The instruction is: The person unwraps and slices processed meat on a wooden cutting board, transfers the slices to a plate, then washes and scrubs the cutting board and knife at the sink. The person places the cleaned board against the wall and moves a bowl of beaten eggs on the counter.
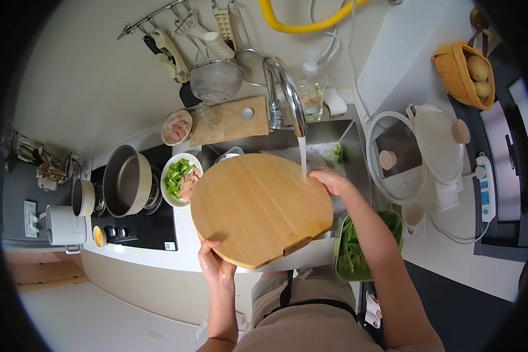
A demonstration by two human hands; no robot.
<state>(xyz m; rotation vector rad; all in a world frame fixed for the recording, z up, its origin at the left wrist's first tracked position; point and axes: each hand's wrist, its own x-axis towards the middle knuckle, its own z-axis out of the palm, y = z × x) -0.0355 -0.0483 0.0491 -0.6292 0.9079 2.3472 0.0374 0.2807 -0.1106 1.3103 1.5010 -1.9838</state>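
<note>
A round wooden cutting board (pixel 259 207) with one flat edge is held tilted over the stainless steel sink (pixel 356 149). My left hand (pixel 215 262) grips its lower left rim, thumb on top. At the upper right rim is my right hand (pixel 328 179), beside the stream of water (pixel 302 154) running from the chrome faucet (pixel 290 92); its fingers are partly hidden by the board and the water. Green leaf scraps (pixel 337 155) lie in the sink. To the left of the board stands a white plate (pixel 181 205) of cut green peppers and sliced meat.
A green basket of leafy vegetables (pixel 356 273) sits by my right forearm. On the left, a deep pan (pixel 125 180) stands on the black cooktop (pixel 163 233). Behind the sink are a soap dispenser (pixel 311 97) and a wooden board (pixel 233 119); a glass lid (pixel 396 158) is at right.
</note>
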